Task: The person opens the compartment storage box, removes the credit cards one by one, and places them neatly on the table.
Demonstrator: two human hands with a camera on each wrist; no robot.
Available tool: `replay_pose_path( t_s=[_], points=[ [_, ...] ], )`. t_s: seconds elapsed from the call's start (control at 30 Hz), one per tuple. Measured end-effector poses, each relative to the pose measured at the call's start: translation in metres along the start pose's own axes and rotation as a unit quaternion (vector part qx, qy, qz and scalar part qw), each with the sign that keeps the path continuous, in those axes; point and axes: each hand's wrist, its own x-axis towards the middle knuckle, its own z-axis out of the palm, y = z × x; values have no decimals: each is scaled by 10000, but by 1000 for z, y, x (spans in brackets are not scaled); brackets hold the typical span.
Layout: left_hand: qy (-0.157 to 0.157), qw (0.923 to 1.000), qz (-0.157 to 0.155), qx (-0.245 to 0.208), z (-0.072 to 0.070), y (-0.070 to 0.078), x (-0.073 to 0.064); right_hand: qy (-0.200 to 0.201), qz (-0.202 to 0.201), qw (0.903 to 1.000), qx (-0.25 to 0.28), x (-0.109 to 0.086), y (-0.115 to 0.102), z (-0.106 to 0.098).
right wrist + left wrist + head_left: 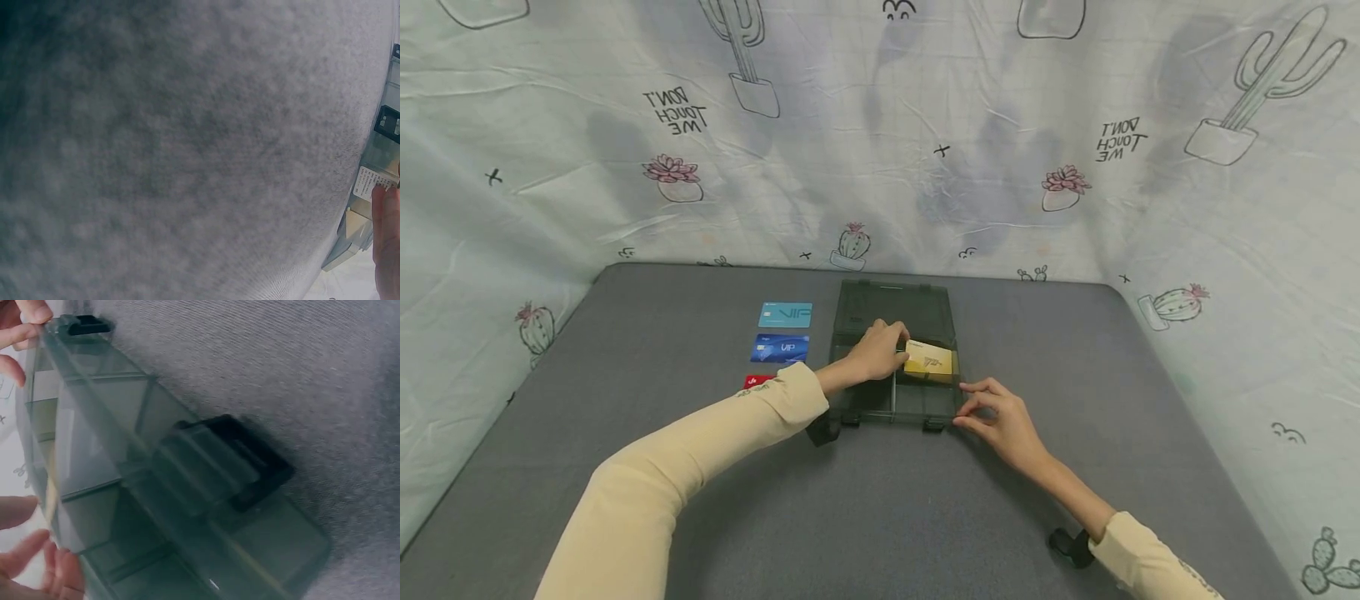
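Note:
A translucent dark green plastic box with dividers lies on the table, its lid folded back. My left hand reaches over it and pinches the left edge of a yellow card. That card sits tilted at the rear right compartment. My right hand holds the box at its front right corner, fingertips along the side wall. Left of the box lie a light blue VIP card, a dark blue VIP card and a red card, partly hidden by the left sleeve.
Grey cloth covers the table. A white curtain with cactus prints hangs behind and at both sides. Two black latches stick out from the box's front. A white printed label shows on the box's side.

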Motion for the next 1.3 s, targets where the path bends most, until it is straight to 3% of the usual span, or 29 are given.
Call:
replay_pose_path(
  t_s=[0.17,0.43,0.7,1.0,1.1,1.3],
  points=[
    [142,9981,560,-229,6,-6,1,3,18,10000,22,0,-2,0],
    [106,9989,456,57,7,-10,6,-2,34,10000,69,0,-1,-1],
    [138,9962,801,304,8,-14,16,25,-2,10000,31,0,-1,-1],
    [-188,9941,803,-707,11,-9,26,3,-4,10000,45,0,-1,-1],
    [-262,9926,611,-1012,11,-7,28,6,-6,10000,59,0,-1,-1],
    [7,9865,170,-1628,6,-9,24,13,-46,10000,87,1,-1,-1]
  ],
)
